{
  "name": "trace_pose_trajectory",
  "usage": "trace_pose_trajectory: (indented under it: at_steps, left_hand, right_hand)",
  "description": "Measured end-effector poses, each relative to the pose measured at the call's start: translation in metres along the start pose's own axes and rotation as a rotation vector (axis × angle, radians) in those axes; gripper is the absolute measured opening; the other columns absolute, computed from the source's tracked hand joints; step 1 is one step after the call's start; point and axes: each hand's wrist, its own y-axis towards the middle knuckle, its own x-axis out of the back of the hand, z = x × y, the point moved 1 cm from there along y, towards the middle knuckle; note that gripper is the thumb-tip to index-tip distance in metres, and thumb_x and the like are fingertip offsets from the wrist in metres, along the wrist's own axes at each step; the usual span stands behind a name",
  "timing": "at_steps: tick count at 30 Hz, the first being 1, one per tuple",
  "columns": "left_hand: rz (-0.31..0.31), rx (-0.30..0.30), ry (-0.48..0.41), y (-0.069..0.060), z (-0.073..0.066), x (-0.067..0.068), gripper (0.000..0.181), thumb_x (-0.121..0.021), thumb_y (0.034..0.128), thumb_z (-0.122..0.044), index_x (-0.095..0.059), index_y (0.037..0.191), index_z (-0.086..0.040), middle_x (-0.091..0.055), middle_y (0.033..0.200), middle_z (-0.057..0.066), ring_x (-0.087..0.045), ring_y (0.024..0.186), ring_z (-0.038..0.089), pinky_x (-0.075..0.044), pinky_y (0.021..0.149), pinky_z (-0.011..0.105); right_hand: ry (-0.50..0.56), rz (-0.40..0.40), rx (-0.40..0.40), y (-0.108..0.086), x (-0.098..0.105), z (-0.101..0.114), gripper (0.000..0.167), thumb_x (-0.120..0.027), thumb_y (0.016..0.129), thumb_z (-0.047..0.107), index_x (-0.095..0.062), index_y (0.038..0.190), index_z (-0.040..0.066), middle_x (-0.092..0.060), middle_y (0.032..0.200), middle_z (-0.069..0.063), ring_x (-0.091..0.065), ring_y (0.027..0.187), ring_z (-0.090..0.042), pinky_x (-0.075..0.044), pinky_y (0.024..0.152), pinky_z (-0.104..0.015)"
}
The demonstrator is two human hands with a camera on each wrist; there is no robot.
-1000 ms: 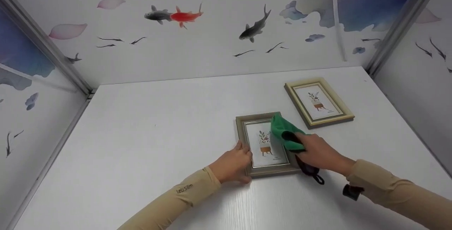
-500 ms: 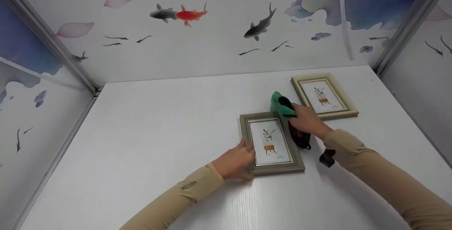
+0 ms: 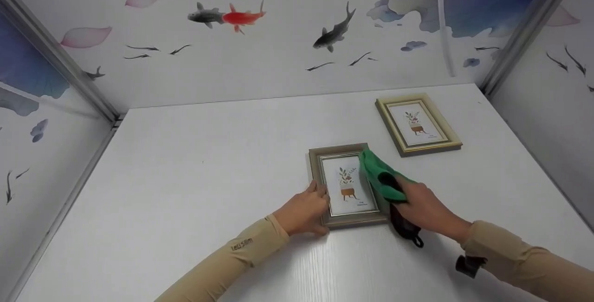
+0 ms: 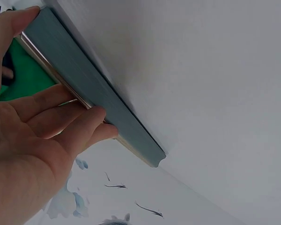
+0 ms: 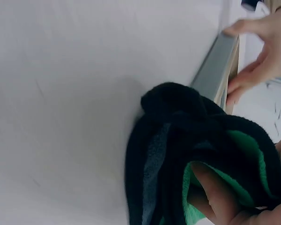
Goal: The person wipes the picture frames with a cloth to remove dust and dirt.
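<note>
A grey-brown picture frame [image 3: 350, 221] lies face up on the white table, showing a potted-plant print. My left hand [image 3: 304, 209] holds its left side, thumb at the near corner and fingers over the edge; the left wrist view shows this grip along the frame's side [image 4: 84, 77]. A bunched green and black cloth [image 3: 378, 170] is gripped in my right hand [image 3: 424, 207] and lies against the right side of that frame, hiding part of it. In the right wrist view, the fingers [image 5: 215, 192] are tucked into the folds of the cloth [image 5: 171, 101].
A second picture frame, gold [image 3: 431, 148], lies farther back on the right of the table [image 3: 185, 176], apart from both hands. Panels printed with fish and petals [image 3: 278, 79] enclose the table at the back and sides.
My right hand moved the cloth to the far right corner of the grey-brown frame, then back toward me along its right side. My left hand and both frames stay in place.
</note>
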Motion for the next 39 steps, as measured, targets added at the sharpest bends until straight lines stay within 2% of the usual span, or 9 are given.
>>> trace_pose_trajectory:
  at_steps: [3, 8, 11, 14, 18, 21, 25, 31, 39]
  left_hand:
    - [-0.005, 0.004, 0.0, -0.001, 0.002, 0.0, 0.069, -0.082, 0.0744, -0.038, -0.06, 0.119, 0.01, -0.05, 0.134, 0.026, -0.043, 0.126, 0.048, -0.042, 0.099, 0.038]
    - [0.004, 0.023, -0.019, -0.002, 0.005, -0.001, 0.069, -0.082, 0.0746, -0.038, -0.06, 0.119, 0.01, -0.05, 0.135, 0.026, -0.042, 0.127, 0.047, -0.042, 0.099, 0.039]
    - [0.003, 0.032, -0.036, -0.002, 0.006, -0.001, 0.069, -0.082, 0.0747, -0.038, -0.06, 0.119, 0.01, -0.048, 0.136, 0.026, -0.041, 0.127, 0.048, -0.044, 0.098, 0.04]
    - [-0.008, 0.031, -0.042, -0.003, 0.009, -0.001, 0.065, -0.083, 0.0739, -0.036, -0.062, 0.115, 0.009, -0.05, 0.135, 0.026, -0.042, 0.126, 0.049, -0.044, 0.098, 0.04]
    - [-0.012, 0.026, -0.03, -0.005, 0.013, 0.0, 0.062, -0.083, 0.0736, -0.035, -0.063, 0.113, 0.008, -0.051, 0.133, 0.025, -0.043, 0.125, 0.048, -0.045, 0.096, 0.039]
    - [-0.007, 0.025, -0.044, -0.007, 0.017, 0.001, 0.062, -0.083, 0.0741, -0.034, -0.062, 0.114, 0.008, -0.051, 0.134, 0.026, -0.041, 0.127, 0.048, -0.044, 0.097, 0.038]
    - [-0.005, 0.016, -0.07, -0.01, 0.021, 0.003, 0.063, -0.083, 0.0749, -0.032, -0.06, 0.117, 0.01, -0.049, 0.135, 0.027, -0.039, 0.128, 0.048, -0.038, 0.103, 0.039]
    - [0.008, 0.01, -0.076, -0.009, 0.023, 0.003, 0.063, -0.082, 0.0757, -0.032, -0.06, 0.118, 0.01, -0.048, 0.136, 0.027, -0.038, 0.129, 0.048, -0.033, 0.107, 0.038]
    - [0.032, 0.011, -0.071, -0.006, 0.021, 0.0, 0.065, -0.08, 0.077, -0.034, -0.059, 0.12, 0.01, -0.046, 0.138, 0.027, -0.038, 0.129, 0.048, -0.032, 0.107, 0.036]
  right_hand:
    - [0.013, -0.003, -0.002, -0.011, -0.002, 0.003, 0.045, -0.057, 0.093, -0.001, -0.045, 0.137, -0.005, -0.065, 0.108, -0.018, -0.054, 0.075, -0.014, -0.049, 0.073, -0.035]
    - [0.066, 0.008, -0.046, -0.016, 0.0, 0.001, 0.037, -0.056, 0.095, 0.002, -0.049, 0.131, -0.004, -0.058, 0.079, -0.005, -0.05, 0.065, -0.011, -0.045, 0.062, -0.027]
    - [0.051, 0.01, -0.006, -0.015, 0.0, 0.002, 0.032, -0.057, 0.093, -0.002, -0.052, 0.124, -0.004, -0.056, 0.079, -0.001, -0.051, 0.069, -0.013, -0.046, 0.065, -0.029]
    - [-0.057, 0.051, 0.103, -0.015, -0.001, 0.004, 0.043, -0.061, 0.085, -0.011, -0.054, 0.126, -0.001, -0.063, 0.098, -0.006, -0.057, 0.083, -0.016, -0.05, 0.073, -0.035]
    - [-0.251, 0.135, 0.328, -0.016, 0.0, 0.004, 0.056, -0.069, 0.075, -0.016, -0.058, 0.126, 0.004, -0.062, 0.121, -0.012, -0.058, 0.108, -0.029, -0.053, 0.08, -0.045]
    - [-0.351, 0.197, 0.492, -0.011, 0.006, 0.003, 0.056, -0.077, 0.072, -0.012, -0.062, 0.123, 0.007, -0.059, 0.128, -0.013, -0.052, 0.118, -0.036, -0.053, 0.082, -0.048]
    - [-0.471, 0.285, 0.605, 0.011, 0.014, 0.002, 0.053, -0.08, 0.07, -0.008, -0.065, 0.118, 0.009, -0.062, 0.126, -0.008, -0.05, 0.122, -0.035, -0.051, 0.087, -0.049]
    - [-0.676, 0.266, 0.583, 0.061, 0.014, -0.004, 0.047, -0.079, 0.074, -0.005, -0.066, 0.117, 0.01, -0.062, 0.126, -0.007, -0.051, 0.12, -0.035, -0.047, 0.087, -0.056]
    - [-0.865, 0.143, 0.418, 0.112, 0.0, -0.014, 0.047, -0.074, 0.083, 0.004, -0.059, 0.128, 0.004, -0.057, 0.132, -0.014, -0.052, 0.118, -0.038, -0.048, 0.085, -0.055]
